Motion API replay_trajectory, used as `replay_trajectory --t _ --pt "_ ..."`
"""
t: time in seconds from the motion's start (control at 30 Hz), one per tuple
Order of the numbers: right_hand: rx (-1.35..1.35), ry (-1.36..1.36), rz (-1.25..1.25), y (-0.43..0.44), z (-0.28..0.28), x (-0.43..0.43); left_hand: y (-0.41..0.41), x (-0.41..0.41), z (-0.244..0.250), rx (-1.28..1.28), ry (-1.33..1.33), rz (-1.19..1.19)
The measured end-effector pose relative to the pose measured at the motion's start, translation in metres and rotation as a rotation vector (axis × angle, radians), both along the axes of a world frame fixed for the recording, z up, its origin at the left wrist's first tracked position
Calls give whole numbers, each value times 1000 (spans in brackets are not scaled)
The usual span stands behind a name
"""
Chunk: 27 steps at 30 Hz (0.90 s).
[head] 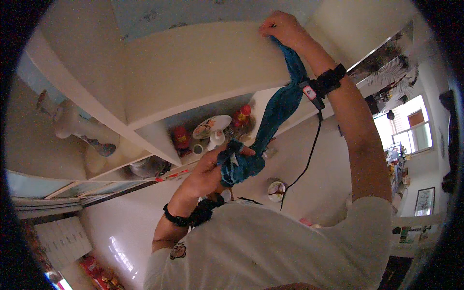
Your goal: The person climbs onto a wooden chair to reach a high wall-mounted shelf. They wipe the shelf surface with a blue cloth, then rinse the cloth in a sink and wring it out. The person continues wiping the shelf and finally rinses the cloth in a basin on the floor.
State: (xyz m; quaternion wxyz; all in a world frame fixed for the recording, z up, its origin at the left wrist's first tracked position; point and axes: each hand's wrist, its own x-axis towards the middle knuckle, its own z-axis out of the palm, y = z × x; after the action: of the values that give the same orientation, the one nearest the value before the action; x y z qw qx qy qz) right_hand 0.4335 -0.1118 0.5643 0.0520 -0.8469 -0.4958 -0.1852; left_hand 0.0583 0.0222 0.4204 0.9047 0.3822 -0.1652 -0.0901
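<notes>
A blue cloth [277, 108] is stretched and twisted between my two hands in front of a white shelf unit [195, 61]. My right hand [281, 30] is raised to the upper shelf, its fingers closed on the cloth's far end. Lower down and nearer my body, my left hand [210, 166] grips the bunched end of the cloth, which bulges past its fingers. Both wrists wear black bands. On the right one a small dark device [312, 95] is strapped, and a black cable [308, 159] hangs from it.
Below the upper shelf, a compartment holds a decorative plate [212, 126], a white bottle [216, 139] and red items [182, 137]. At left stand a pale vase-like object [67, 117] and a rounded metallic vessel [148, 166]. A round patterned dish [276, 190] lies below the cable.
</notes>
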Motion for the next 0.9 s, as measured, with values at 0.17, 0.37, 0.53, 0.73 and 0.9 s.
replay_trajectory --t 0.17,0.37,0.53,0.73,0.9 --pt "15 58 -16 2 1 -11 0 -4 1 136 -17 117" --pt "-110 61 -129 1 5 -32 1 -8 -2 23 -4 85" --pt "-36 204 51 -13 -19 -117 12 -14 -1 121 45 89" --pt "-109 -86 184 1 -25 -113 12 -13 -9 147 -112 124" --pt "-426 127 -410 -28 3 -48 17 -21 -2 127 -117 162"
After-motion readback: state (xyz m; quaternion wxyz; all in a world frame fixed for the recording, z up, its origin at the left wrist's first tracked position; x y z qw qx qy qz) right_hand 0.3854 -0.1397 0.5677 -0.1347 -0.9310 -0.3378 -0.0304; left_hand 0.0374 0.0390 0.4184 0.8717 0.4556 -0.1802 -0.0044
